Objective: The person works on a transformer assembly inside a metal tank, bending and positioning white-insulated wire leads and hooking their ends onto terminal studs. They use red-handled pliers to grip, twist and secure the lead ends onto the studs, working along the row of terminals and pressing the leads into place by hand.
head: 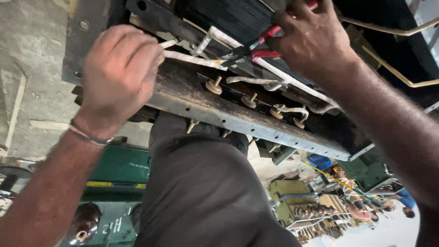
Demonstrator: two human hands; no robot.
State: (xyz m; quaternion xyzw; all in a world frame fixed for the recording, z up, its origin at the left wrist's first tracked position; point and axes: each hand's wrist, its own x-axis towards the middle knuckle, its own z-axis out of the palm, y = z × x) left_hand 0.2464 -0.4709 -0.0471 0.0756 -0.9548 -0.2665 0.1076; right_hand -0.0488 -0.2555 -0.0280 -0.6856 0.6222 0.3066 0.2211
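Gripping a paper-wrapped lead point(192, 58) in a closed fist, the left hand point(120, 73) pulls the pale strip taut across the top of a rusty steel channel point(238, 120). A thin bracelet point(87, 135) circles that wrist. The right hand point(311, 39) is clenched around red-handled pliers point(265, 43), whose dark nose meets the same lead near its far end, above the channel's upper edge. Behind the channel sits a dark wound coil block point(238, 18), with more white-taped leads point(292, 87) looping along it. Four tan studs with round washers point(213, 86) stand in a row along the channel's upper face, just below the leads. Bare brass-coloured rods point(393, 68) bend past the right forearm. The person's dark trouser leg point(201, 192) fills the lower middle, beside a green frame point(121, 167). A brown ceramic insulator point(83, 224) lies at the lower left.
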